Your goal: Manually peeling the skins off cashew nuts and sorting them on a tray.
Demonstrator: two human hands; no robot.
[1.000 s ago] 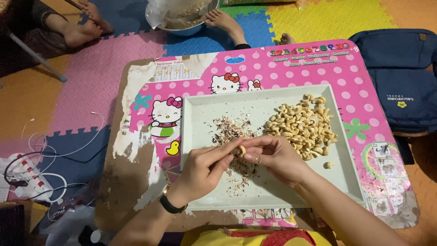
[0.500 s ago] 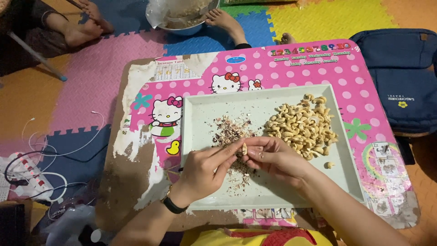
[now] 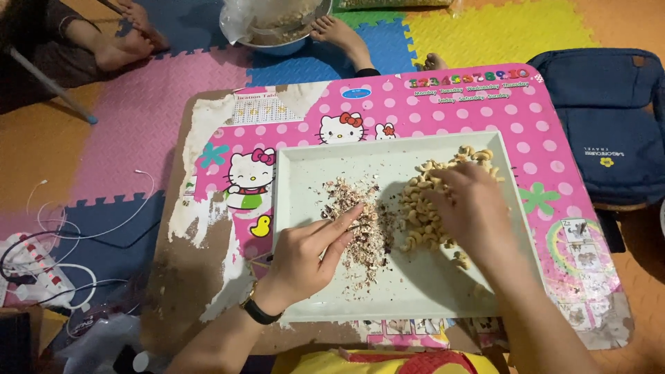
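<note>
Right hand point(image 3: 471, 208) moved onto cashew pile point(image 3: 433, 201), left hand point(image 3: 312, 253) at husks point(image 3: 357, 221)

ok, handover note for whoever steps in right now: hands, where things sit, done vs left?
Left hand: on the white rectangular tray, fingertips at the pile of brown husk flakes; whether it pinches anything, cannot tell.
Right hand: spread over the heap of pale peeled nuts, grip hidden.
Tray sits on the pink cartoon-print folding table.
Done: husk pile and nut heap lie apart.
Left: not clear from this view.
</note>
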